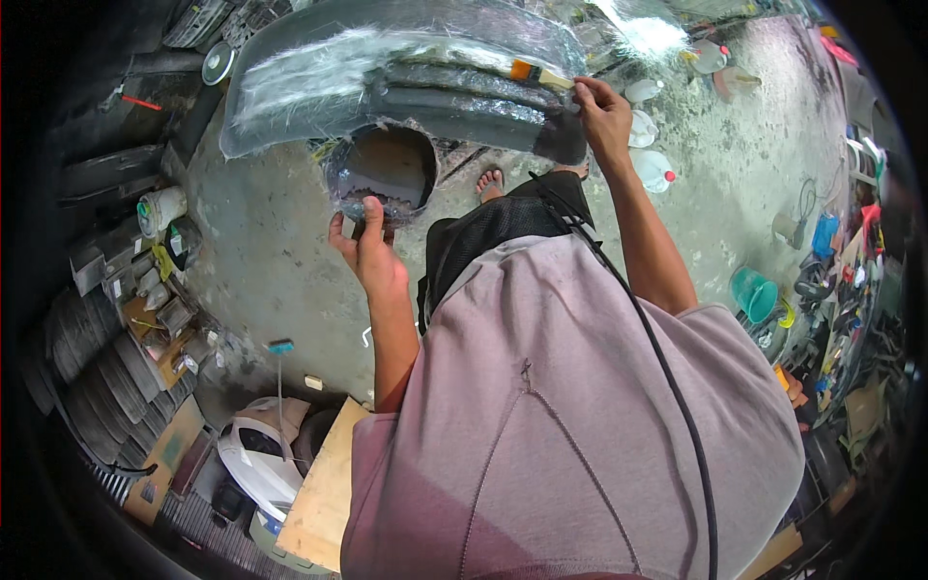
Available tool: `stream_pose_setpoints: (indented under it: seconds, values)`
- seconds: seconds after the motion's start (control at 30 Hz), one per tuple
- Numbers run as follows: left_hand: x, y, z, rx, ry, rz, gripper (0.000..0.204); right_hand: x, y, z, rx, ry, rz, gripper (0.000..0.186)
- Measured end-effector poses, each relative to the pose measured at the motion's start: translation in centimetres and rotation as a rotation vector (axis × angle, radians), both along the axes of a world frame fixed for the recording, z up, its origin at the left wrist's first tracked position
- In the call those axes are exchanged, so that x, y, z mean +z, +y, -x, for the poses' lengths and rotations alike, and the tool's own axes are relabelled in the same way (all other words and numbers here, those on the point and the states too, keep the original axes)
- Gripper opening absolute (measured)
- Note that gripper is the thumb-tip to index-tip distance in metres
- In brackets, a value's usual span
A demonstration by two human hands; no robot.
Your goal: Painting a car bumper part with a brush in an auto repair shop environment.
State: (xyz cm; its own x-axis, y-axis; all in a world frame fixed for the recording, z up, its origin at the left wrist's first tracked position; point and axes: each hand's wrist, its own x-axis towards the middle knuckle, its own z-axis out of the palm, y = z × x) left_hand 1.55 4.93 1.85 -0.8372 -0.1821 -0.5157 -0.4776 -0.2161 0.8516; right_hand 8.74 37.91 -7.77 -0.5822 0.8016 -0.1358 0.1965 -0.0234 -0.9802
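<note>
My right hand [605,114] is closed round the pale handle of a paintbrush [541,74]. Its orange-brown bristles point left and touch or hover just over a long, curved panel [300,101]; which of the two I cannot tell. White glass fibre matting [329,60] lies along the panel's left and upper part, and dark ridges [454,95] run through its middle. Below the panel, my left hand [375,253] grips the near rim of a cut-open container [340,184], thumb on top. Brownish liquid seems to lie inside it. The fingers beneath are partly hidden.
Several clear plastic jugs [652,169] stand on the concrete floor [261,242] to the right of the panel. Farther right is a teal bucket [754,295]. Stacked dark panels [106,358] line the left side. A wooden board [324,483] sits near my left elbow.
</note>
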Motion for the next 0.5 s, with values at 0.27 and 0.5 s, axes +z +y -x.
stream_pose_setpoints:
  seconds: [0.27, 0.5]
  values:
    - [-0.3, -0.5, -0.1, 0.016, 0.026, -0.03, 0.082, 6.2, -0.1, -1.7, 0.053, 0.083, 0.094, 0.018]
    - [-0.6, -0.7, -0.1, 0.021, 0.034, -0.033, 0.081, 10.3, -7.9, 2.0, 0.724, 0.134, -0.271, 0.022]
